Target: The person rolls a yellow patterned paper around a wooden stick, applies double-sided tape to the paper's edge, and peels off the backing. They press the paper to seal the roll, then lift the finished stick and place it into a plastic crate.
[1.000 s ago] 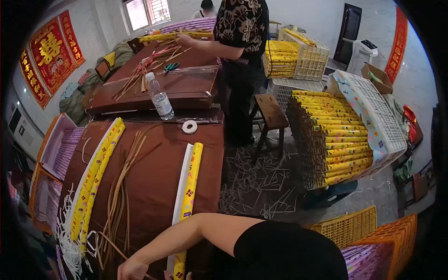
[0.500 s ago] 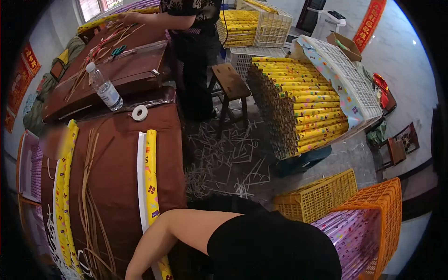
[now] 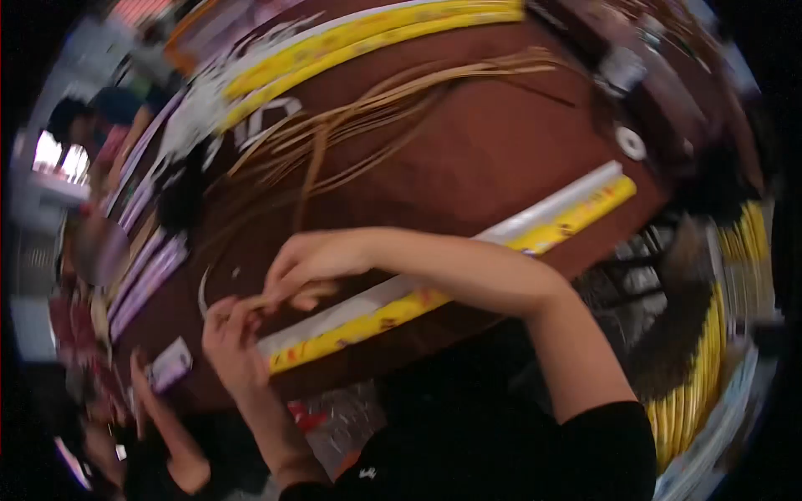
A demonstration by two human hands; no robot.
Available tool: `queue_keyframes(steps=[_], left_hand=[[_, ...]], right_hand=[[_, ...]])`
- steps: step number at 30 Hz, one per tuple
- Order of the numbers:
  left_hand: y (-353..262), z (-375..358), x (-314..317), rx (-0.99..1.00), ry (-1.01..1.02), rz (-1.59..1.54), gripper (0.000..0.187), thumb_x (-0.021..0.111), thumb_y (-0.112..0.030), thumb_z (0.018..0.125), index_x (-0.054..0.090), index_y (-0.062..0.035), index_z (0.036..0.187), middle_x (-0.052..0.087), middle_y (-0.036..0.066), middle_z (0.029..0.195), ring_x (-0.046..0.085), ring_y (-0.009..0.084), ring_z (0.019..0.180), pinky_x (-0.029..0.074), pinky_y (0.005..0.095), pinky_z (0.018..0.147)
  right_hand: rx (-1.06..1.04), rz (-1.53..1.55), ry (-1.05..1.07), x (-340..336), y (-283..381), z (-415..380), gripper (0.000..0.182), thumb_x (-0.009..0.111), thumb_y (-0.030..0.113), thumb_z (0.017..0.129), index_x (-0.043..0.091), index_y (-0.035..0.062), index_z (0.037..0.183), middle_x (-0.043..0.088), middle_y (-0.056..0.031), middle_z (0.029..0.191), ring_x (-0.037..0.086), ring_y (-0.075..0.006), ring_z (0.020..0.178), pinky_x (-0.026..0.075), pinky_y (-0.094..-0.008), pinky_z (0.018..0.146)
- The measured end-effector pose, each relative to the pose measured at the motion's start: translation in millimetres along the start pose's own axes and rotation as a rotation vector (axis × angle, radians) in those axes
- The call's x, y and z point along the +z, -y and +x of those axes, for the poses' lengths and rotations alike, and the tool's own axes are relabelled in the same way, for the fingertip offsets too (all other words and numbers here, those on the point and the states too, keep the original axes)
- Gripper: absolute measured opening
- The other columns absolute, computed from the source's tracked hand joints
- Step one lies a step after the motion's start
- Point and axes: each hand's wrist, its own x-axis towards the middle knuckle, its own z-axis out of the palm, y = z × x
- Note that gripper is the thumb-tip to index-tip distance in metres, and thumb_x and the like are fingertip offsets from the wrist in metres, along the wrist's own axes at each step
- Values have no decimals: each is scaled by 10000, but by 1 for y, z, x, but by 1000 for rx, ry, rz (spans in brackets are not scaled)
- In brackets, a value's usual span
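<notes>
My left hand [image 3: 230, 342] and my right hand [image 3: 313, 265] meet above the near left end of a yellow printed roll [image 3: 368, 334]. The fingers of both are pinched together, and whatever is between them is too blurred to make out. A thin pale strand curves up beside my left fingers. The roll lies on the brown-covered table [image 3: 518, 125] with a white strip [image 3: 551, 203] along its far edge. My right forearm crosses over the roll. Beyond my hands, a loose bundle of tan strips [image 3: 376, 104] is spread on the table.
Two more yellow rolls [image 3: 376, 42] lie at the table's far side, near tangled white strips [image 3: 196, 117]. A white tape ring [image 3: 630, 144] rests at the right. Another person's arm [image 3: 167, 426] is at lower left, near a small pale purple flat item [image 3: 171, 365]. Stacked yellow rolls [image 3: 693, 392] stand at lower right.
The view has swung round, so the table now runs across the picture. Both my hands have come into view, pinched together at the yellow roll's near end.
</notes>
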Motion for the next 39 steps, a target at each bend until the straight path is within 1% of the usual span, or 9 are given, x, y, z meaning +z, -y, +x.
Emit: queue_keyframes(steps=[2,7,14,16,17,20,23,34,39], left_hand=[[-3,-5,-17,-48,59,-109,131,596,18,883,591,30,1013,630,90,851,591,137,722,485,250,670],[-7,-17,-51,-203,50,-182,200,561,-44,934,634,61,1088,676,150,922,639,164,777,525,273,721],[-3,-18,-82,-130,14,-58,216,560,-31,927,631,77,1100,673,143,885,617,160,727,511,276,693],[-6,-17,-87,-51,45,21,189,579,-16,904,641,78,1056,665,140,880,611,171,724,509,278,690],[-4,-17,-91,-53,35,22,189,579,-16,904,641,78,1056,665,140,880,611,171,724,509,278,690],[-1,-21,-104,-64,91,-89,159,584,5,883,640,80,1012,659,140,860,613,175,725,512,282,687],[-2,-24,-108,-25,121,-233,145,588,47,856,637,74,990,658,145,834,614,177,721,516,287,659],[5,-21,-121,219,154,182,198,685,111,784,682,40,970,684,99,905,646,122,802,524,225,715],[-14,-25,-112,183,236,427,171,677,105,794,699,44,952,682,95,892,638,116,790,512,226,678]], right_hand=[[28,-63,-15,7,6,2,287,595,244,929,688,-9,1024,579,-6,605,418,-42,478,289,-203,460],[126,-23,-140,7,-5,12,159,652,102,888,690,-45,934,680,-78,802,558,-83,543,457,-227,591],[153,-155,-216,14,-10,23,124,669,110,880,699,-9,898,648,-42,687,558,-86,555,465,-246,571],[-289,-788,-355,27,-19,25,93,681,86,858,701,8,904,637,-53,681,573,-127,558,459,-264,550],[-647,-1238,-315,25,-18,26,120,666,46,808,701,10,917,631,-54,713,574,-136,561,442,-264,532],[-825,-1916,-164,40,-16,15,322,633,51,703,693,-22,1011,620,-44,775,537,-113,563,420,-251,523],[-989,-2012,-181,48,-29,19,366,645,59,707,686,-25,1060,616,-67,784,543,-141,579,431,-252,532],[-935,-1849,-281,39,-35,35,290,657,81,729,694,-2,1004,618,-49,790,588,-158,658,486,-274,581],[-570,-1226,-306,38,-30,40,111,719,44,750,687,27,855,636,-71,802,606,-207,665,490,-304,602]])
